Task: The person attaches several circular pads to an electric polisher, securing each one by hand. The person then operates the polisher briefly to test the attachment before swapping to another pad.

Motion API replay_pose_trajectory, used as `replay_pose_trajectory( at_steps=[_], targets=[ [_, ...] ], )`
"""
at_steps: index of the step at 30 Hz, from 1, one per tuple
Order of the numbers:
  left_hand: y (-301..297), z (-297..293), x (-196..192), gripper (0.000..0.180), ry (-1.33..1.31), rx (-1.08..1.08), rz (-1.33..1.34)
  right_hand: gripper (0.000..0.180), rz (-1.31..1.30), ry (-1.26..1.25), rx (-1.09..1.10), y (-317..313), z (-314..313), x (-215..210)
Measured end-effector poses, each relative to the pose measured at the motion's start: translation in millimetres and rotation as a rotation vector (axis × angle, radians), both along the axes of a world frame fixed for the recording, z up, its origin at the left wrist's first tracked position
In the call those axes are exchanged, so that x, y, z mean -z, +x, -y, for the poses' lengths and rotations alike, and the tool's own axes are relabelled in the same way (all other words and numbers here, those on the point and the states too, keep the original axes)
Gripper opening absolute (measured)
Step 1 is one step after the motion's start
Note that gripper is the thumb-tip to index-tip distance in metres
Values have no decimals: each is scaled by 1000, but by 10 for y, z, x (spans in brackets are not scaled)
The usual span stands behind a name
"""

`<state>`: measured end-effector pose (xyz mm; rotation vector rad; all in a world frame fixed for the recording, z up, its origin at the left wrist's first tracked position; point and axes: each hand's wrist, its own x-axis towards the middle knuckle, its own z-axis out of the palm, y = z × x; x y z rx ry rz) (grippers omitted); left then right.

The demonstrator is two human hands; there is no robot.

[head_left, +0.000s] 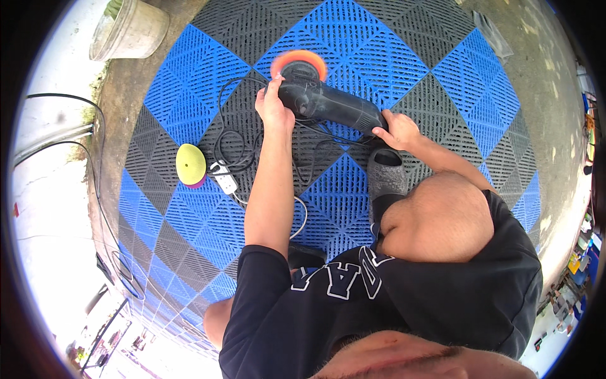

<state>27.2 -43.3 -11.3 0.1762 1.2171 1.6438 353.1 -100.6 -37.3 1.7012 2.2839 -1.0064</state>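
Note:
A black polisher [334,104] with an orange round pad [320,61] is held between my two hands above the tiled floor. My left hand [275,107] is closed around the machine's head end, close to the pad. At the rear end of the body, my right hand [399,131] grips the housing. The pad's rim looks smeared, as in motion. A black cord [235,136] lies looped on the floor beneath and to the left of the tool. The undersides of both hands' grips are hidden.
Left of my left forearm lie a yellow-green round pad [190,164], with a purple edge under it, and a white power strip [223,178] with a white cable. Blue and grey slatted tiles [344,38] cover the floor. A whitish bucket [131,31] stands far left. My shoe [387,177] is below the tool.

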Motion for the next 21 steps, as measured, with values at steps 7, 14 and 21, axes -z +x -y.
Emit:
replay_pose_trajectory(
  at_steps=[7, 14, 21],
  targets=[
    [-64, 3, 52, 23, 4, 16, -6, 81, 2, 9, -27, -23, -9, -18],
    [-67, -1, 63, 22, 6, 16, -2, 83, 22, -10, -28, -19, -26, -20],
    [-37, 0, -2, 22, 1, 24, 1, 83, 24, -19, -19, -35, -30, -69]
  ],
)
